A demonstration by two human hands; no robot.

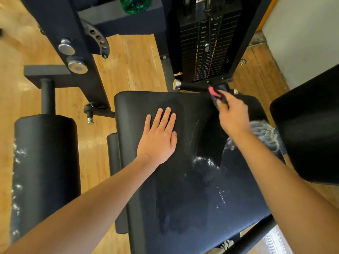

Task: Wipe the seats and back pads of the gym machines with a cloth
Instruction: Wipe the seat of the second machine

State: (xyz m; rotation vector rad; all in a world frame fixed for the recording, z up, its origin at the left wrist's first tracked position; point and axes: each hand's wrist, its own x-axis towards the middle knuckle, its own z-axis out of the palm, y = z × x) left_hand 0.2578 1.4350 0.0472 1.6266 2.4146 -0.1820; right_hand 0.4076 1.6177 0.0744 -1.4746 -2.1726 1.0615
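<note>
Seat [183, 180]: black pad right under me, white smears across its middle.
Left hand [159, 136]: I see it flat on the seat, fingers straight.
Right hand [232, 114]: blurred, pinching a dark object with pink [216, 94] at the seat's far edge.
Cloth [264, 132]: grey-blue, lying beneath my right forearm.
Weight stack [205, 48]: just beyond.

Wooden floor [132, 66] under the frame; weight stack [206, 52] with selector pin; green bottle [135, 4] at top; white wall [300, 33] at right.
</note>
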